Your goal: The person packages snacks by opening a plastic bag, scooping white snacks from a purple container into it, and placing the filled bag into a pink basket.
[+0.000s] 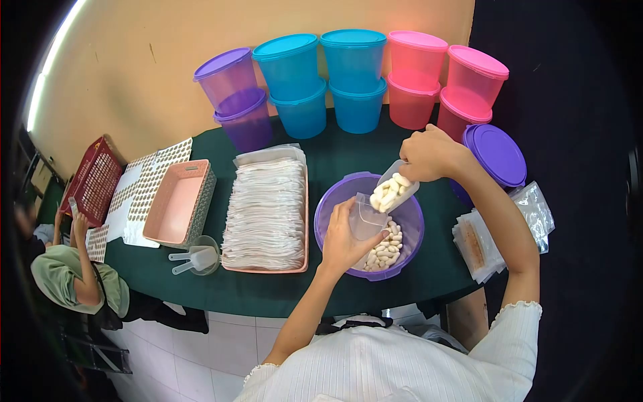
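A purple tub [323, 224] stands in front of me with white, capsule-like pieces [383, 257] at its bottom. Over its left part, my left hand [341, 238] holds a clear plastic pouch [365, 218] between thumb and fingers. My right hand [429, 155] grips a translucent scoop [405, 194] above the tub's upper right side. The scoop is filled with white pieces [390, 193] and tilts down toward the pouch, its lip at the pouch's opening.
Left stand a tray of stacked white packets [264, 214], a pink basket [177, 206] and a bowl with scoops [203, 257]. Lidded tubs [291, 80] line the back. Right are a purple-lidded tub [495, 155] and plastic bags [477, 246]. Another person [84, 281] is at far left.
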`<state>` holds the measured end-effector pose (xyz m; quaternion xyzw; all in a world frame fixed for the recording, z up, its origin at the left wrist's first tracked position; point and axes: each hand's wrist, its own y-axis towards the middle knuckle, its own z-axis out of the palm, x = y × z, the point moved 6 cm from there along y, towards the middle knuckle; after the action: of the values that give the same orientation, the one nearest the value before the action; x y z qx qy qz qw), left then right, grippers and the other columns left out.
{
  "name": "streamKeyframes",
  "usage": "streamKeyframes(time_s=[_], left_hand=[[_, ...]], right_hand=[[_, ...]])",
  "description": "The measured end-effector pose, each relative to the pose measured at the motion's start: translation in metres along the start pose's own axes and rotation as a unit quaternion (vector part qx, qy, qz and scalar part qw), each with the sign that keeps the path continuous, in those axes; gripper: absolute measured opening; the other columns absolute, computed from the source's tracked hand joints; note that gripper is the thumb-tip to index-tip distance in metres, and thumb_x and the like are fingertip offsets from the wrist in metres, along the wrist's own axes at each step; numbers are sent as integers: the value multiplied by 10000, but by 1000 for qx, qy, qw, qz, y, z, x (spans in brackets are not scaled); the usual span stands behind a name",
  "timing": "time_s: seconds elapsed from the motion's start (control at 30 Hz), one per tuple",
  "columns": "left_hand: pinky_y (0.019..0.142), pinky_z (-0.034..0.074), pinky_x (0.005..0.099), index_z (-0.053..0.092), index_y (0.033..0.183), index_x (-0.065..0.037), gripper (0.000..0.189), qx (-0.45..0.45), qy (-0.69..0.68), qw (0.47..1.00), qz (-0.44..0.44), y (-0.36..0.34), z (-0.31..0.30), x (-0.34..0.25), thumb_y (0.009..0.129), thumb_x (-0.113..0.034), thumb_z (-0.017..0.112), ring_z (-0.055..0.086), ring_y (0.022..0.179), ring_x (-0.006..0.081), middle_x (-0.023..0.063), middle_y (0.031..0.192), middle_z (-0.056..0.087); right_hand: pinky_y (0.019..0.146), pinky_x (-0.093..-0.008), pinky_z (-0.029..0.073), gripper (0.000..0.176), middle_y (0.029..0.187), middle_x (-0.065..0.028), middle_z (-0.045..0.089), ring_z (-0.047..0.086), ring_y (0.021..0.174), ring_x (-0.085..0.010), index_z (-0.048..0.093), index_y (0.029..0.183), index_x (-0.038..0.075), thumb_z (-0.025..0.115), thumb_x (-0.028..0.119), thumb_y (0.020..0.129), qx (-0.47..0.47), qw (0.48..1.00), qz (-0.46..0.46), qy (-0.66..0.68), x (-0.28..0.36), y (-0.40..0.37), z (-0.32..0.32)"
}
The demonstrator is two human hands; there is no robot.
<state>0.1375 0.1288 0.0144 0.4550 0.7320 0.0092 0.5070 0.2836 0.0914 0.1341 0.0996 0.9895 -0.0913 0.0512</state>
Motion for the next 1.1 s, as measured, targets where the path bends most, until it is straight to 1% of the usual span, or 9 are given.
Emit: streamKeyframes(time_s=[0.07, 0.27, 0.37, 0.43, 0.57, 0.67, 0.87, 0.93, 1.1], left_hand=[[837, 404, 370, 394, 1141, 54, 787, 3, 2, 1000, -3, 0, 0, -2, 580, -372, 744, 461, 1027, 301, 179, 1082, 448], [831, 415, 367, 399, 1140, 57, 789, -11, 18, 1000, 5, 0, -2, -3, 553, -309, 780, 506, 973, 288, 180, 1050, 471], [849, 393, 362, 373, 1171, 60, 747, -25, 26, 999, 11, 0, -4, -4, 616, -280, 740, 479, 1010, 280, 174, 1073, 454], [897, 337, 383, 299, 1226, 70, 725, -117, -57, 992, 7, -2, -17, 2, 710, -294, 656, 407, 1073, 319, 207, 1140, 386], [903, 313, 375, 240, 1256, 83, 686, -195, -167, 966, -11, -7, -23, 14, 775, -271, 578, 399, 1061, 297, 202, 1147, 356], [910, 305, 378, 234, 1253, 81, 718, -162, -117, 980, -4, -5, -21, 4, 744, -249, 619, 380, 1076, 303, 202, 1138, 356], [882, 349, 386, 229, 1255, 57, 787, -62, 36, 997, 29, -1, -7, 4, 640, -139, 679, 398, 1048, 319, 195, 1096, 369], [885, 348, 385, 240, 1246, 54, 775, -52, 27, 998, 20, 0, -7, 3, 637, -136, 679, 396, 1052, 314, 192, 1094, 367], [895, 348, 378, 264, 1223, 46, 751, -51, -23, 998, 6, 0, -8, 5, 624, -119, 686, 399, 1052, 296, 179, 1091, 358]], right_hand=[[731, -399, 358, 260, 579, -166, 563, 545, 563, -300, 585, 580, 16, 485, 244, 653, -20, 1000, -8, -7, 6, 1, -6], [735, -351, 350, 231, 757, -165, 611, 596, 699, -256, 637, 732, 23, 512, 184, 624, 34, 996, 30, -83, 19, -5, -15], [749, -342, 331, 209, 739, -144, 611, 600, 689, -240, 640, 734, 35, 515, 167, 631, -29, 989, 87, -117, 12, -12, -26], [756, -334, 314, 202, 739, -120, 611, 602, 694, -222, 642, 743, 41, 519, 166, 642, -50, 985, 133, -96, 3, -17, -28], [753, -359, 315, 223, 735, -92, 620, 584, 703, -213, 632, 722, 47, 539, 240, 660, 3, 982, 26, -190, 24, 10, 52], [836, -364, 259, 181, 849, -59, 623, 573, 835, -180, 642, 823, 92, 521, 172, 716, 38, 976, -24, -214, 45, 23, 115], [910, -377, 215, 219, 903, -51, 622, 554, 887, -185, 640, 896, 100, 528, 190, 731, -107, 968, -39, -225, 50, 50, 164], [925, -378, 204, 220, 893, -56, 626, 561, 898, -189, 639, 889, 82, 532, 176, 722, 50, 981, -51, -182, 52, 51, 177], [929, -401, 216, 239, 868, -91, 628, 574, 909, -217, 644, 866, 68, 529, 142, 671, 206, 973, -71, -78, 55, 45, 181]])
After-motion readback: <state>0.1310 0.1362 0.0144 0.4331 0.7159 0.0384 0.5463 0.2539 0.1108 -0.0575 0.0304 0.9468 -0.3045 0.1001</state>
